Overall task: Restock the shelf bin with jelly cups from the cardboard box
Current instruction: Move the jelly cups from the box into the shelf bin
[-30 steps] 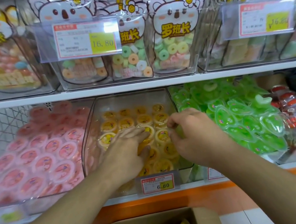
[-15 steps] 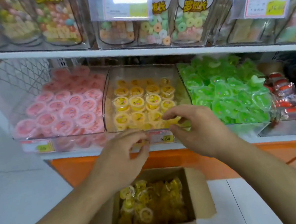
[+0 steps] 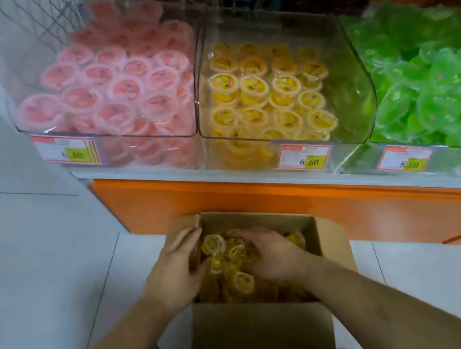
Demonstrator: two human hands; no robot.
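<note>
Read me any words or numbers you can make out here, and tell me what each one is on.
"6.60": price tag on the bin of yellow jelly cups.
"6.?0", middle digit blurred: price tag on the pink cup bin.
"8.?0", blurred: price tag under the green jellies.
Small print on all three tags: too blurred to read.
Cardboard box: no print visible.

Both forearms bare, reaching forward and down, converging. Left hand palm inward, fingers extended and slightly curved. Right hand palm down, fingers curled inward toward the left. Hands close together, facing each other, blurred.
</note>
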